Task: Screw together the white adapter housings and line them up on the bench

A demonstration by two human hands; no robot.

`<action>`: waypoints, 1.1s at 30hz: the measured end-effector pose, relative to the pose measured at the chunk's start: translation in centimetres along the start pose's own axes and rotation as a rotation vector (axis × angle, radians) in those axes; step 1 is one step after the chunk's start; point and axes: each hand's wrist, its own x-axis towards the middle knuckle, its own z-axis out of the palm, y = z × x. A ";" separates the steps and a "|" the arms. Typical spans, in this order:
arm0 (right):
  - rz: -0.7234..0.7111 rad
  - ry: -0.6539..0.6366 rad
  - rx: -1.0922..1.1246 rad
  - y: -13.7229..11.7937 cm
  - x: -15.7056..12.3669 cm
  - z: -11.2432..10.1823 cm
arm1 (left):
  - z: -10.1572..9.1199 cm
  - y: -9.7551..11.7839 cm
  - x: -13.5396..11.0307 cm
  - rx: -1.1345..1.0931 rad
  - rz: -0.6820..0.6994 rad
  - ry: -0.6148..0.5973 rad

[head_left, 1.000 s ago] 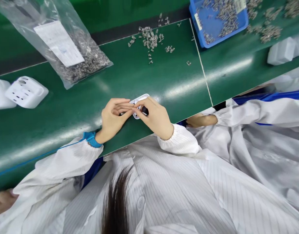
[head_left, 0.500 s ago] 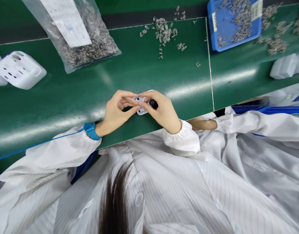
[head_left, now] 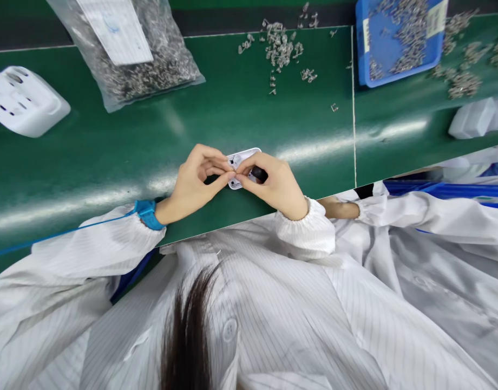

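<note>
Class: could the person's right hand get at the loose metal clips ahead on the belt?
Probably yes: only bare belt lies between the right hand and the clips, though it holds a white part.

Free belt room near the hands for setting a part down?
Bare belt between bag and left hand, and from right hand to the seam line. Both pinch the white part. Crowded: loose clips up top, blue tray, white housing far left.

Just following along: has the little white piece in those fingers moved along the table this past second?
No. The white piece stays equally far left of the white line, near the table edge; only the view turned.
</note>
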 end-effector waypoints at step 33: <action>0.152 -0.047 -0.425 0.1 1.7 1.9 | -1.4 -0.2 0.4 0.770 0.008 -0.249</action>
